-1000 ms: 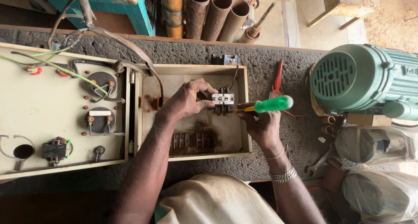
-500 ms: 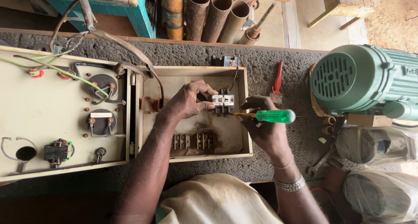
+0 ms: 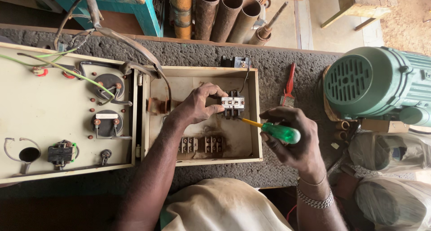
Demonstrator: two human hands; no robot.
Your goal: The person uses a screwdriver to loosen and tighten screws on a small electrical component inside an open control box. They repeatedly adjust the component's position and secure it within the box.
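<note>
seen from above, a person worked at a rough grey bench (image 3: pixel 278 65). an open cream metal enclosure (image 3: pixel 257 123) lay flat on it, its hinged door panel (image 3: pixel 27 110) swung open to the left and carrying round gauge backs, wires and a small black switch.

the left hand (image 3: pixel 197 106) reached into the box from below, fingers curled around the left side of a small grey contactor block (image 3: pixel 233 104), thumb and forefinger pinching it near the upper middle of the box floor. the block sat just below the box's top wall, well apart from the two terminal strips (image 3: pixel 201 145) lower down, with bare floor between them.

the right hand (image 3: pixel 294 139) was just outside the box's right wall, closed in a full grip around the green handle of a screwdriver (image 3: pixel 278 132). its yellow shank crossed over the right wall and pointed up-left at the block; the tip seemed to meet the block's lower right corner, though contact was hard to confirm. a metal watch band circled that wrist.

to the right of the box, red-handled pliers (image 3: pixel 289 83) lay on the bench, and beyond them a large green electric motor (image 3: pixel 377 85) took up the bench's right end. rusty pipes (image 3: pixel 220 11) leaned past the far edge. clear bags (image 3: pixel 390 186) lay at lower right.
</note>
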